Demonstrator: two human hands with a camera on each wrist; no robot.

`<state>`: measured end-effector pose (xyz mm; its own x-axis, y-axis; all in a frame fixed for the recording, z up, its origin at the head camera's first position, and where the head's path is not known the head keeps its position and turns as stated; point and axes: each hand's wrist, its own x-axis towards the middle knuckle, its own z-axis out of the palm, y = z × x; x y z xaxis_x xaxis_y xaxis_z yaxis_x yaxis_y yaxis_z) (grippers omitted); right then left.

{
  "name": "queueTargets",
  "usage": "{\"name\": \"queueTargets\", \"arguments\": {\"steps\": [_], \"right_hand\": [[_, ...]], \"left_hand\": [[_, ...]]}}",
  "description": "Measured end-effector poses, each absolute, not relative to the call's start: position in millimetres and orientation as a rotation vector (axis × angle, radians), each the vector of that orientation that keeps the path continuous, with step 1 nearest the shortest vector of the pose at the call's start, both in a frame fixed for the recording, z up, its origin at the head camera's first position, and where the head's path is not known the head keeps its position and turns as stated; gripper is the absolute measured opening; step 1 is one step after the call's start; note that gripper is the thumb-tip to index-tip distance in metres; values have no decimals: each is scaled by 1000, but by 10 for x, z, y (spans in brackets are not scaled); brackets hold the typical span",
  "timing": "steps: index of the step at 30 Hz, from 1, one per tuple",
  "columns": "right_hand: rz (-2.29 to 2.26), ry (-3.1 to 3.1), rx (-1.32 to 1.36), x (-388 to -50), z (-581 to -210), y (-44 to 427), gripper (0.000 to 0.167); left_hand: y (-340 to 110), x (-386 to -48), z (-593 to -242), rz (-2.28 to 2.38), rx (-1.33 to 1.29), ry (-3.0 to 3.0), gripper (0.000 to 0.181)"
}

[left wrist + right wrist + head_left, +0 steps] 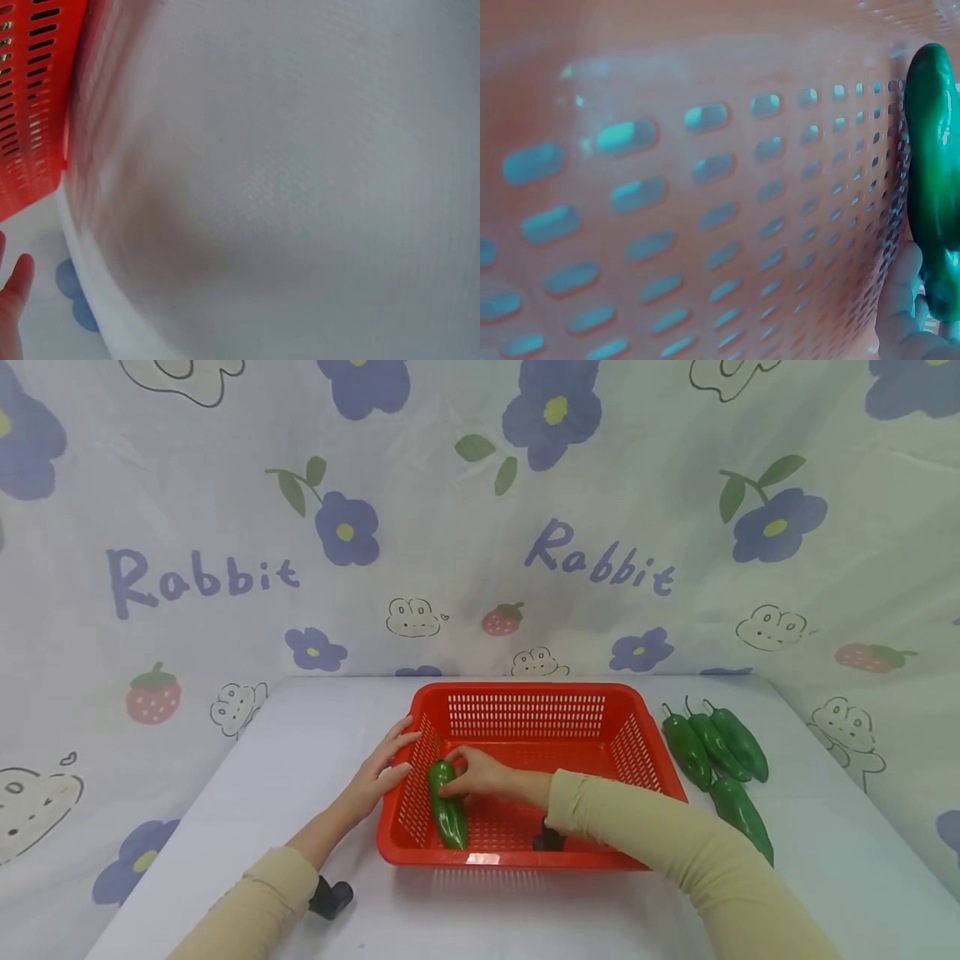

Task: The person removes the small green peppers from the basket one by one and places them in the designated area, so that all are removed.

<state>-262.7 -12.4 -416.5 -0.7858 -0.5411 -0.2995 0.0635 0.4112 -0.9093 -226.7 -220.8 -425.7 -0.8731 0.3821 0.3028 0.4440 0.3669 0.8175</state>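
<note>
A green pepper (447, 810) lies lengthwise along the left side inside a red plastic basket (525, 858). My right hand (480, 774) reaches into the basket and grips the pepper near its stem end, thumb on one side and fingers on the other. The right wrist view shows that pepper (934, 165) upright at the right edge, with fingertips (901, 292) at its lower end. On the basket's left rim rests my left hand (375, 774), its fingers extended. Only part of the left hand (13, 304) shows in the left wrist view, beside the basket wall (37, 112).
Several green peppers (738, 814) lie on the white table (322, 727) to the right of the basket. A patterned cloth (450, 527) hangs behind and around the table. Black wrist devices (330, 897) sit under both forearms.
</note>
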Motion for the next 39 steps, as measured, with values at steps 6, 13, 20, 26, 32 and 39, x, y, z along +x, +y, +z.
{"name": "queueTargets", "arguments": {"steps": [6, 13, 20, 26, 32, 39], "right_hand": [[-1375, 2160, -423, -2640, -4128, -68, 48], [-1339, 2198, -433, -2672, -4051, 14, 50], [-1371, 2189, -403, -2697, -3968, 120, 50], [-1408, 2196, -380, -2714, -3870, 252, 50], [-1465, 2178, -351, -2700, -3744, 380, 50], [-1508, 2188, -277, -2686, -3643, 520, 52]], "left_hand": [[-2200, -2267, -4249, -1557, -762, -2555, 46], [-2197, -2273, -4246, -1557, -730, -2561, 46], [-2193, -2270, -4254, -1576, -725, -2557, 47], [-2183, -2260, -4253, -1581, -716, -2553, 48], [-2185, -2257, -4272, -1595, -704, -2548, 48], [-2196, -2263, -4293, -1608, -712, -2543, 49]]}}
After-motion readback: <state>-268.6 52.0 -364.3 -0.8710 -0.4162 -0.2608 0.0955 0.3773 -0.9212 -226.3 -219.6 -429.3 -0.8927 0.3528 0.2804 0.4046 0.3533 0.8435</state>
